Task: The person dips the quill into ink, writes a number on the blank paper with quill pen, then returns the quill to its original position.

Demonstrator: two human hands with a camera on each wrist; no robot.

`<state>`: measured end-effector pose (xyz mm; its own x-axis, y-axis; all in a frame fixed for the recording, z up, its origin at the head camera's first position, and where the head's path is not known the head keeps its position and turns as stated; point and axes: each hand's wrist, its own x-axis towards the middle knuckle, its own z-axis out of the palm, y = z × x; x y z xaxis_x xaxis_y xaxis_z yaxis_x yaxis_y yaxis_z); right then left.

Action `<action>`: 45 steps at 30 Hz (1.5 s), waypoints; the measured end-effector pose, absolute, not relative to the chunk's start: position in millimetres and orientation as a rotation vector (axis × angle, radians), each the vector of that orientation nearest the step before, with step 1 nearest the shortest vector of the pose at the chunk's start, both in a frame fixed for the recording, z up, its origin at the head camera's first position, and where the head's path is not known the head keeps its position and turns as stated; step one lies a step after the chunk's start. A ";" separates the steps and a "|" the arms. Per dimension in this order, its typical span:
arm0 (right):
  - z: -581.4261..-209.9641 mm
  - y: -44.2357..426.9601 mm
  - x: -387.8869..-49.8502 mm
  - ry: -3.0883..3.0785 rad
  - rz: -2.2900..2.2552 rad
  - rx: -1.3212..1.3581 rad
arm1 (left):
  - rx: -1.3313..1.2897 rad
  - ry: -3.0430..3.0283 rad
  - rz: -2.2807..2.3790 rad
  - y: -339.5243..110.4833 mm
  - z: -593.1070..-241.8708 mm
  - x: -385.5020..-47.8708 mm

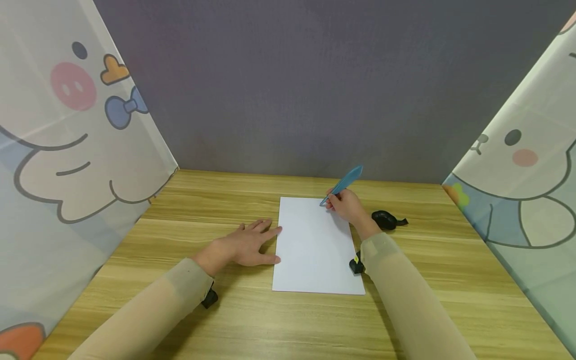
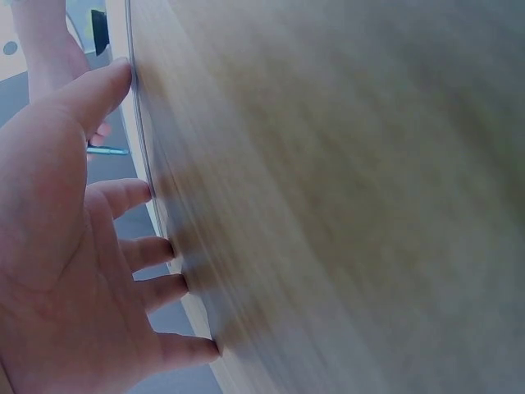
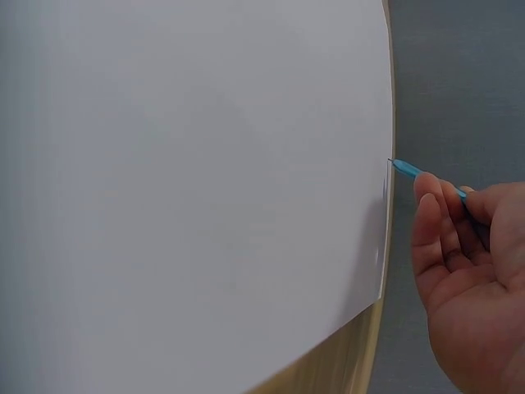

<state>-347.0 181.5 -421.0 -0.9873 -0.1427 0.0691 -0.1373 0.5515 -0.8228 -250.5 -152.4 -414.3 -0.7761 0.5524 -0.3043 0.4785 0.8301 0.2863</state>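
Note:
A white sheet of paper (image 1: 310, 250) lies on the wooden table in the head view. My right hand (image 1: 344, 204) pinches a blue pen with a broad, feather-like end (image 1: 348, 180), its tip at the top part of the sheet. In the right wrist view the tip of the pen (image 3: 404, 167) meets the far edge of the paper (image 3: 205, 180); whether it touches is hard to tell. My left hand (image 1: 252, 245) rests spread out at the sheet's left edge, thumb and index fingertip on it. Straight, parted fingers of the left hand (image 2: 74, 246) show in the left wrist view.
A black rounded object with a short tail (image 1: 385, 220) lies right of the paper, beside my right wrist. Black wrist cameras (image 1: 357, 265) sit under the sleeves. A dark grey panel (image 1: 288, 90) rises behind the table (image 1: 216, 195), with cartoon-printed sheets at both sides.

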 end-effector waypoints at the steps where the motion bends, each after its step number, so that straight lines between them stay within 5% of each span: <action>1: -420.7 180.9 -346.9 2.762 -1.459 -0.254 | 0.773 2.634 0.272 -152.5 -414.5 -250.7; 45: -417.9 162.4 -338.2 2.719 -1.366 -0.392 | 0.768 2.638 0.246 -152.3 -416.6 -252.5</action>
<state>-338.2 162.4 -417.9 -0.9647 -0.2589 0.0480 -0.1930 0.5716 -0.7975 -252.5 -152.3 -416.6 -0.7781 0.5466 -0.3096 0.4800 0.8352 0.2683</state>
